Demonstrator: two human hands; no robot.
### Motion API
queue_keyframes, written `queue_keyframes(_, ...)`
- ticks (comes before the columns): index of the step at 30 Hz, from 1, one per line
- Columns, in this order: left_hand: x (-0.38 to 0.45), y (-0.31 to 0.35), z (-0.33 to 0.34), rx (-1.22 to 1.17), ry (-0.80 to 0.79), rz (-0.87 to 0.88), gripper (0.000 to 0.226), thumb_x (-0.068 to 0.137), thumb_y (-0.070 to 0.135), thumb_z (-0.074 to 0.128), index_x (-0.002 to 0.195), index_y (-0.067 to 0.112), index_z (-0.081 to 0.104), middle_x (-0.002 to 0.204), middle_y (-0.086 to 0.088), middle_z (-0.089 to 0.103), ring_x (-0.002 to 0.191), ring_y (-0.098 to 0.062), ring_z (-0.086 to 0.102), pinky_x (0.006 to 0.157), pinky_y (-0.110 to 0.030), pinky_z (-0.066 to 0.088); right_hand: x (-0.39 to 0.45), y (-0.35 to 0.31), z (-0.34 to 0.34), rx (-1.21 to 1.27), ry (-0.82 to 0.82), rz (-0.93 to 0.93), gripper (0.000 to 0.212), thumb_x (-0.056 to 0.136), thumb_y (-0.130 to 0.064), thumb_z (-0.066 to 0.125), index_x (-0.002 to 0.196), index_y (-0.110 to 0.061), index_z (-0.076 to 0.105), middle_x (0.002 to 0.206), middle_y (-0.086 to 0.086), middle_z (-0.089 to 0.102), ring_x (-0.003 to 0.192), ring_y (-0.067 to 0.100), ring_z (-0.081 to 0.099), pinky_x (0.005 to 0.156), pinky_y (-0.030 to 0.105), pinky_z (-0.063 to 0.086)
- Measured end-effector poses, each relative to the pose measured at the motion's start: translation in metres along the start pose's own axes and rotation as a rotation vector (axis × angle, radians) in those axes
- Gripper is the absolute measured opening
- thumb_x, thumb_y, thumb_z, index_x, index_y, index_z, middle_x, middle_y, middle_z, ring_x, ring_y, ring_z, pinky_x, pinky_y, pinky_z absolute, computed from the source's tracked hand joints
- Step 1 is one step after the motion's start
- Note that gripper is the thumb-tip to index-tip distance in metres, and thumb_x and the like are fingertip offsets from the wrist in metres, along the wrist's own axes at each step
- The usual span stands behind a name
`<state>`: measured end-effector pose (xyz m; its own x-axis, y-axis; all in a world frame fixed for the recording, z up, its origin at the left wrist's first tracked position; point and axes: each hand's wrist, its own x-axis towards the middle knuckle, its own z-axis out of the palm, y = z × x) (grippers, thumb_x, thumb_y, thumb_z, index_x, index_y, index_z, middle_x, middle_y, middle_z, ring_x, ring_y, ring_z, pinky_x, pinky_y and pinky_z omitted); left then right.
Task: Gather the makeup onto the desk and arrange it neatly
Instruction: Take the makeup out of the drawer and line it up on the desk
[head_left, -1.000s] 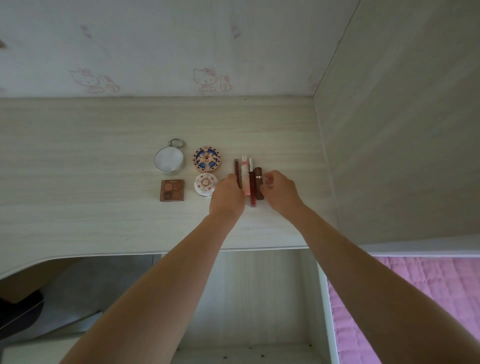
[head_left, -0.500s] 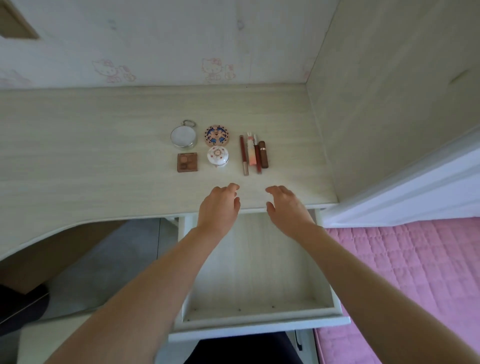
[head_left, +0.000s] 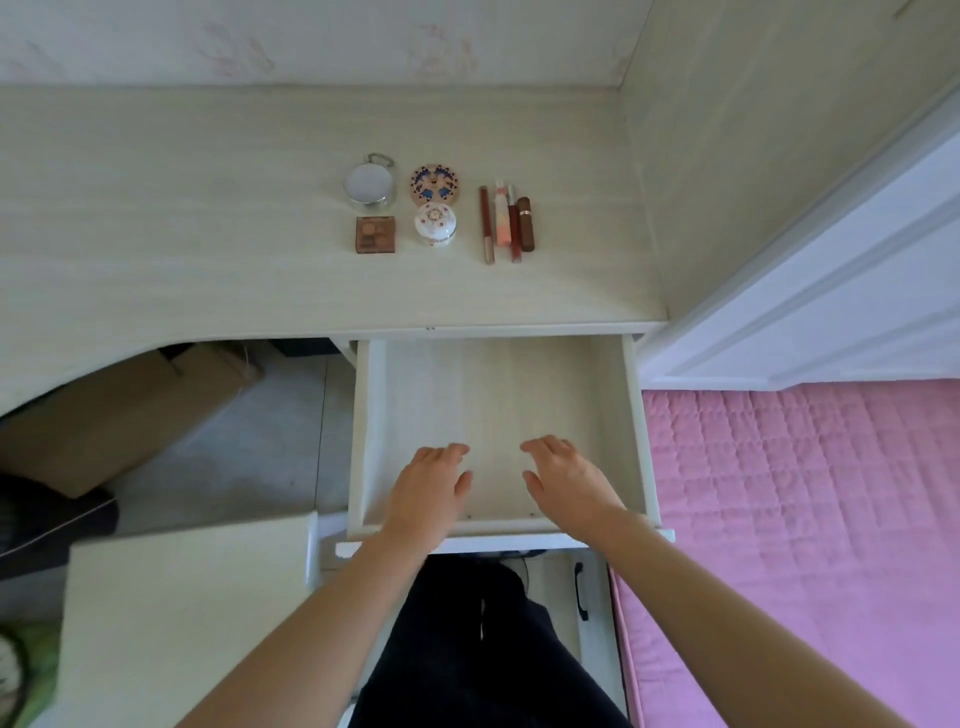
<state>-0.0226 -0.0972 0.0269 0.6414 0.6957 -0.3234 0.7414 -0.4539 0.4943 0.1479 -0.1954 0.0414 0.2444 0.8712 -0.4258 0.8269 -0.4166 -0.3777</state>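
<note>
Head view: pale wood-grain counter (head_left: 208, 249) seen from above, with an open drawer (head_left: 636, 415) pulled out below its front edge. The drawer holds no items; only its bare bottom shows. Left hand (head_left: 426, 493) and right hand (head_left: 569, 480) hover over the near part of the drawer, palms down, fingers (head_left: 457, 449) loosely spread and holding nothing. All makeup lies on the counter, well apart from the hands, in two groups. Left group, two rows of two: a silver tin (head_left: 370, 183) with a ring at its far edge, beside it a patterned compact (head_left: 435, 182); in front of these a brown palette (head_left: 375, 235) and a white jar (head_left: 436, 223) with a floral lid. Right group: four slim tubes (head_left: 506, 221) lying parallel, side by side, pointing away from the viewer; the leftmost stands slightly apart from the other three. A pink bedspread (head_left: 805, 519) lies to the right of the drawer, a cardboard box (head_left: 104, 426) under the counter at left.
</note>
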Motion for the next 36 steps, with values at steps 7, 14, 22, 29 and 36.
queue_keyframes(7,-0.056,-0.003,0.062,0.015,-0.118,-0.068,0.046,0.097,0.036,0.049,0.139,0.016,0.046,0.139,0.001,0.051,0.132,-0.019,0.04,0.11,-0.031,0.031,-0.042,0.027,0.047,-0.098,-0.088,-0.084,0.048,0.096,-0.037,0.048,0.138,-0.015,0.042,0.137,0.002,0.048,0.13,0.019,0.039,0.106,0.027,0.029)
queue_keyframes(14,-0.064,0.001,0.075,0.202,-0.047,-0.05,0.045,0.095,0.033,0.052,0.138,0.022,0.045,0.137,0.008,0.05,0.13,-0.016,0.041,0.113,-0.036,0.023,-0.059,0.04,0.071,-0.216,-0.123,-0.105,0.056,0.096,-0.037,0.045,0.146,-0.016,0.028,0.146,0.0,0.038,0.137,0.018,0.032,0.115,0.036,0.021)
queue_keyframes(22,-0.058,-0.015,0.075,0.373,-0.114,-0.019,0.06,0.092,0.003,0.046,0.147,0.022,0.031,0.144,0.003,0.043,0.134,-0.019,0.036,0.117,-0.036,0.017,-0.058,0.045,0.075,-0.296,-0.123,-0.096,0.075,0.081,0.001,0.057,0.146,-0.019,0.023,0.137,0.002,0.042,0.128,0.025,0.04,0.114,0.049,0.021)
queue_keyframes(29,-0.054,-0.019,0.067,0.414,-0.139,0.055,0.061,0.089,0.003,0.051,0.144,0.025,0.035,0.136,0.006,0.05,0.124,-0.02,0.044,0.109,-0.031,0.027,-0.057,0.049,0.075,-0.368,-0.137,-0.142,0.08,0.075,0.004,0.061,0.143,-0.016,0.025,0.135,0.005,0.044,0.12,0.029,0.045,0.107,0.05,0.031)
queue_keyframes(36,-0.052,-0.019,0.058,0.397,-0.19,0.064,0.061,0.088,0.004,0.054,0.142,0.027,0.036,0.134,0.008,0.05,0.123,-0.018,0.044,0.107,-0.031,0.029,-0.054,0.047,0.068,-0.364,-0.151,-0.14,0.078,0.075,0.004,0.06,0.143,-0.016,0.027,0.135,0.005,0.045,0.122,0.029,0.045,0.107,0.05,0.031)
